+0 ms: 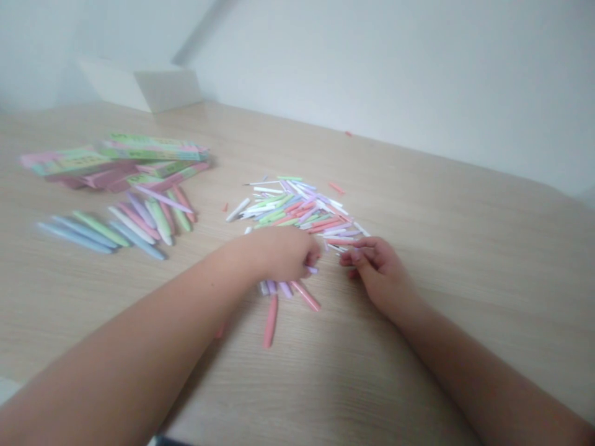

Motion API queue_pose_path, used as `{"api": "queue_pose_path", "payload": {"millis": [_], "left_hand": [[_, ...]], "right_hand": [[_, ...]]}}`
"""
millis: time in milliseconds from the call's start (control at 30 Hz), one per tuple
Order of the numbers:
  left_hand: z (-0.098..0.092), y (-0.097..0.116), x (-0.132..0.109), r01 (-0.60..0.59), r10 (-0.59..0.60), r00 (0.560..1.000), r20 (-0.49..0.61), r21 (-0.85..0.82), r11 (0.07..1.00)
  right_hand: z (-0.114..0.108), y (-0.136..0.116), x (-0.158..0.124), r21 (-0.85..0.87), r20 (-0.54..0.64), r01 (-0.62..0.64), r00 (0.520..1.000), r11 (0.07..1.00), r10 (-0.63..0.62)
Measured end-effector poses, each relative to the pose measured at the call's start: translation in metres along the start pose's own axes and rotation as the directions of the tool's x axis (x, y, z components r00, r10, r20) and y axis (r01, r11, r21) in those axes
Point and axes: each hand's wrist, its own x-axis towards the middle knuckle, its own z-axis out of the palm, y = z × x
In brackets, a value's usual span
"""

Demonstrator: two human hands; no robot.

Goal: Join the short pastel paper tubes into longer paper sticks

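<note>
A heap of pastel pen parts [297,207], with thin white sticks and short pink, green, purple and white tubes, lies mid-table. My left hand [288,253] is closed at the heap's near edge, and a small purple pen part [313,270] pokes out beneath its fingers. At the right edge of the heap, my right hand [379,269] has thumb and fingers together in a pinch. What lies between those fingertips is too blurred to make out. Below my left hand are a pink tube [271,321], another pink tube [305,296] and several purple pieces.
Whole-looking pastel pens [134,223] lie in a loose row on the left. Behind them, pink and green printed packets [153,148] are piled up. A white box-like block [153,87] stands against the wall. Small red bits [336,187] are scattered on the wooden table [465,248].
</note>
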Motion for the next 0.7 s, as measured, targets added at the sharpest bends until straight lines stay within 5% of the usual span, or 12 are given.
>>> {"api": "queue_pose_path", "payload": {"millis": [267,500,700], "left_hand": [[0.002,0.007,0.001,-0.02,0.027,0.979,-0.2,0.041,0.999],[0.011,0.006,0.006,-0.009,0.039,0.975,-0.217,0.137,0.991],[0.02,0.006,0.01,-0.067,0.114,0.956,-0.269,0.181,0.981]], "right_hand": [[-0.001,-0.012,0.0,0.053,-0.128,0.034,0.991,0.998,-0.027],[-0.01,-0.004,0.013,0.051,-0.367,0.059,0.929,0.997,-0.036],[-0.01,-0.003,0.016,0.104,-0.338,0.001,0.941,0.995,0.034]]}}
